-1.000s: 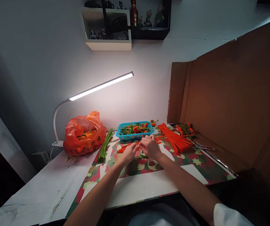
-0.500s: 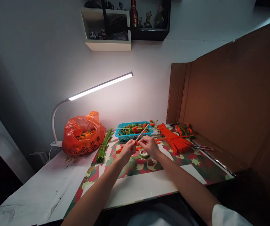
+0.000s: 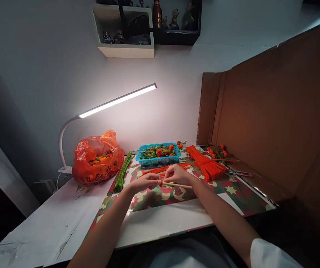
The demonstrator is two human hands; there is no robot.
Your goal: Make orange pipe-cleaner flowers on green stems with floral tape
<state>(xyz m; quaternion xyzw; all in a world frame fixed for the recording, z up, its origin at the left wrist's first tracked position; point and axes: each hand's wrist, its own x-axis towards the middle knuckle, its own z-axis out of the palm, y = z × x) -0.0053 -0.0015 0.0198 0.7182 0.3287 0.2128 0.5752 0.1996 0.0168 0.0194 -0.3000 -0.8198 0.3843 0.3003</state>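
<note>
My left hand and my right hand meet over the middle of the table, fingertips pinched close together. Between them is a small bit of orange pipe cleaner at the end of a thin wooden stick. From there the stick points right, passing just below my right hand. Fingers partly hide the orange piece, so its exact shape cannot be made out. Behind my hands lie loose orange pipe cleaners. A tied bundle of orange pipe cleaners rests to the right.
A blue basket with orange pipe-cleaner flowers stands behind. Green pipe cleaners lie left, beside an orange plastic bag and a lit lamp. Scissors lie right, near more flowers and a tall cardboard sheet.
The wooden stick has swung from pointing up and away to lying nearly level toward the right. Both hands came slightly nearer me, and the tape roll seen before is now hidden.
</note>
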